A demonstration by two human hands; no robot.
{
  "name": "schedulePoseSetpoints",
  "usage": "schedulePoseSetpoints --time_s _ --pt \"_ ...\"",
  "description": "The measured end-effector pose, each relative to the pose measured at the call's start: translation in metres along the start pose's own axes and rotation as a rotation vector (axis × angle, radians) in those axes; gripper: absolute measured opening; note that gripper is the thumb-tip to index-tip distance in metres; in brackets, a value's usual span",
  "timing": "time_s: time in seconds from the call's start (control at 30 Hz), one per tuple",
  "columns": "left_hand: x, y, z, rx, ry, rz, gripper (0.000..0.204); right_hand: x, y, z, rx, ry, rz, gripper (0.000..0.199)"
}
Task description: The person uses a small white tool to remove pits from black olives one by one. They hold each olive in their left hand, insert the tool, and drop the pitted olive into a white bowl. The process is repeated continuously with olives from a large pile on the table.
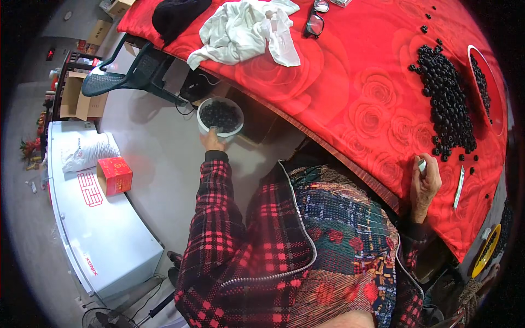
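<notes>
Left: well apart from the left fingers (214, 132), an open cardboard box (82, 98) stands beyond a white chest-like cabinet (117, 240), which bears a white bag (87, 151) and a red box (115, 176). Beyond and left of the same fingers, a green chair (121, 81) stands on the pale floor (158, 158). Centre: the left hand (213, 142) has its fingers clamped on the near rim of a white bucket (234, 132) holding dark beads (220, 115). Beyond these fingers and to their right, the worktop (339, 93), spread with red rose-patterned cloth, bears a crumpled white cloth (238, 35) and eyeglasses (315, 25). Right: the right hand (425, 186) is over the worktop's near part, its fingers curled together on a small pale object (421, 165). Just beyond these fingers spreads a heap of black beads (445, 104); to their right lie a slim pale strip (459, 187) and, farther beyond, a tilted red bowl (496, 115). Past the worktop's edge, a yellow basin (479, 265) is nearer the viewer than those fingers.
</notes>
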State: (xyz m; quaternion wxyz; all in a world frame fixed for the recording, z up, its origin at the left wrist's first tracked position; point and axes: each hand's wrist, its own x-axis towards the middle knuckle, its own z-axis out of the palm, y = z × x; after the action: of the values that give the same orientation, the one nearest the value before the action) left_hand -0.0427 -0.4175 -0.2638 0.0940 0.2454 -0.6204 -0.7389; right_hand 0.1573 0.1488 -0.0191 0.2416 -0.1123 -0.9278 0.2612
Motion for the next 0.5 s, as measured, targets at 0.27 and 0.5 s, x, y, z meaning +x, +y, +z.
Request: schedulePoseSetpoints --time_s 0.27,0.5 --pt "-0.009 0.039 0.040 -0.110 0.198 0.070 0.073 0.002 -0.003 -0.001 -0.003 0.011 -0.036 0.012" --pt "-0.014 0.050 0.081 0.244 0.382 0.192 0.084 0.003 -0.002 0.000 -0.016 0.015 -0.041 0.013"
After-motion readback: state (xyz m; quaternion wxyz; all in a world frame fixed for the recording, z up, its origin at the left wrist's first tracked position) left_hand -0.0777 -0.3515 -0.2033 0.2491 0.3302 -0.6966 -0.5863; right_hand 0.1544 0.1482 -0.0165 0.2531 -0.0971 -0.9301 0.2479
